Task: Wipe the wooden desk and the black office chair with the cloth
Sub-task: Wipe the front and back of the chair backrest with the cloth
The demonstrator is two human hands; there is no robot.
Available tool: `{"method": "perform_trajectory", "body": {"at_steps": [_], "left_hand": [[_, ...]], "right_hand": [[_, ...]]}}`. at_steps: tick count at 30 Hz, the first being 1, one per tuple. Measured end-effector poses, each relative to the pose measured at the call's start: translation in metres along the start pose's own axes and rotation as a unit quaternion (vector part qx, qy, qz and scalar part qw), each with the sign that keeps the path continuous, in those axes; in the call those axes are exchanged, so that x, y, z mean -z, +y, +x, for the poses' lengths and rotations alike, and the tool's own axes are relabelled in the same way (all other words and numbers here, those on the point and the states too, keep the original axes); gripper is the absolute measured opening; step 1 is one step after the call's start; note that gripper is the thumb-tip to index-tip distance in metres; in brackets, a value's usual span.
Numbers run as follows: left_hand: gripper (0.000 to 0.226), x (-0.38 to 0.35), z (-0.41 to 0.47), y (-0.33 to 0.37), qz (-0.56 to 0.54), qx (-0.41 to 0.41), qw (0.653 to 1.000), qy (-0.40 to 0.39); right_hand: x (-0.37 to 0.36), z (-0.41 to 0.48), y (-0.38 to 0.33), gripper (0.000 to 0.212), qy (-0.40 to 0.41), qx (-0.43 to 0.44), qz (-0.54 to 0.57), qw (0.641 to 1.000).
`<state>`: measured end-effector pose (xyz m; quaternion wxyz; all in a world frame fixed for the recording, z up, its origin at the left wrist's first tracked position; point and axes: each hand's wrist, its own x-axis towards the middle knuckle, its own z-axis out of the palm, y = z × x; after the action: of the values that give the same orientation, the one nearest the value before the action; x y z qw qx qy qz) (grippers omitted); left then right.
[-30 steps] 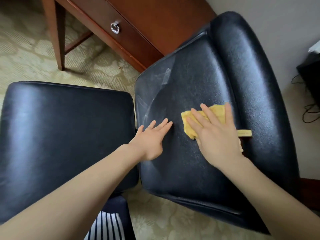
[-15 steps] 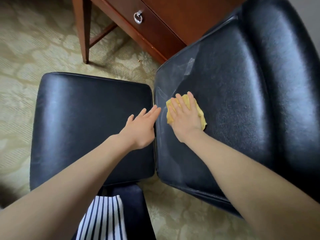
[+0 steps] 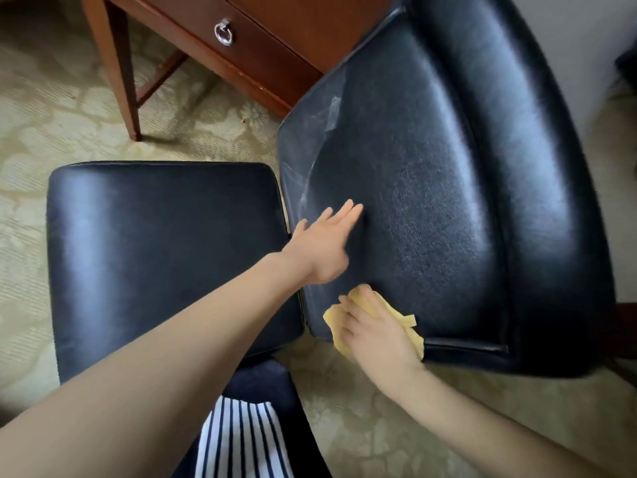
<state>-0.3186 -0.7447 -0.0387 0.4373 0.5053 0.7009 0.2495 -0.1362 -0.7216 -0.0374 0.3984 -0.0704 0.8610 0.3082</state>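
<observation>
The black leather office chair shows its backrest (image 3: 448,167) on the right and its seat (image 3: 155,257) on the left. My right hand (image 3: 375,332) presses the yellow cloth (image 3: 406,320) against the near lower corner of the backrest, fingers spread over it. My left hand (image 3: 324,246) lies flat with straight fingers on the backrest's left side, just above the cloth. Pale streaks mark the backrest near its far left edge. The wooden desk (image 3: 269,39) with a ring-pull drawer stands behind the chair at the top.
Patterned beige carpet (image 3: 51,108) surrounds the chair. A desk leg (image 3: 125,81) stands at the upper left. A pale wall (image 3: 579,39) runs along the right. My striped and dark clothing (image 3: 241,439) fills the bottom centre.
My right hand has slid the cloth from the backrest's left edge down to its near lower corner. My left hand moved from the seat's edge onto the backrest.
</observation>
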Motion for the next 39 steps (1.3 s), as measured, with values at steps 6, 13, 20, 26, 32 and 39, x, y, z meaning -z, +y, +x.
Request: {"method": "perform_trajectory", "body": {"at_steps": [6,13,20,26,32,39], "left_hand": [[0.076,-0.005,0.010,0.022,0.010,-0.031,0.999,-0.038],[0.077,-0.004,0.014,0.024,0.033,-0.027,0.997,-0.058],[0.073,0.004,0.004,0.010,0.073,-0.014,0.996,-0.042],[0.073,0.002,-0.011,-0.012,0.088,-0.009,0.996,-0.032],[0.071,-0.004,-0.035,-0.040,0.082,0.020,0.996,-0.034],[0.070,0.002,-0.050,-0.065,0.110,0.019,0.992,-0.050]], "right_hand": [[0.014,-0.084,0.041,0.057,0.098,-0.223,0.129,0.961],[0.017,-0.099,0.047,0.060,0.109,-0.316,0.151,0.930],[0.016,-0.053,0.041,0.056,-0.001,-0.227,0.080,0.971],[0.009,0.009,0.023,0.058,-0.059,-0.119,0.033,0.991],[-0.001,0.063,-0.009,0.066,-0.109,-0.042,-0.053,0.992],[-0.007,0.092,-0.034,0.051,-0.101,0.028,-0.121,0.987]]}}
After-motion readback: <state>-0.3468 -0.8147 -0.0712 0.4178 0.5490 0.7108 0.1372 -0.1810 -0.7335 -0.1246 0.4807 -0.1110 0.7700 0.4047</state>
